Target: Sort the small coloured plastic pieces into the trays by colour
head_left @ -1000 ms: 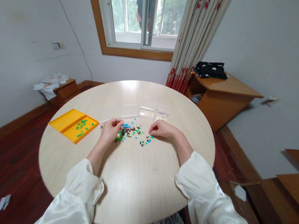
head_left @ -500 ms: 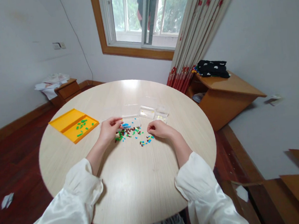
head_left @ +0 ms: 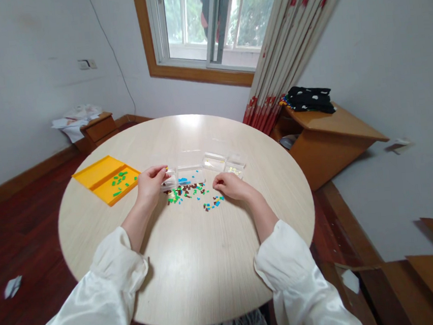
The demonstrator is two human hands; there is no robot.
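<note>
My left hand [head_left: 152, 185] is closed in a pinch over a clear plastic box [head_left: 171, 179], with a speck of yellow at its fingertips that looks like a small toy brick. Beside it stands a wider clear box [head_left: 198, 174] with blue bricks inside. Just in front of the boxes lies a pile of tiny brown, green and blue bricks [head_left: 184, 192]. My right hand [head_left: 229, 185] rests low over the table with its fingers pinched together; what they hold, if anything, is hidden. Near its fingertips is a smaller group of mixed bricks [head_left: 213, 203].
An open yellow case [head_left: 102, 169] with green bricks lies on the left of the round table [head_left: 196, 266]. Behind my right hand are another clear box [head_left: 214, 160] and one with pale bricks [head_left: 234, 170]. A wooden cabinet [head_left: 325, 142] stands beyond the table's right edge.
My left hand has moved a little left and up, from above the blue bricks' box to the clear box beside it. My right hand has stayed about where it was.
</note>
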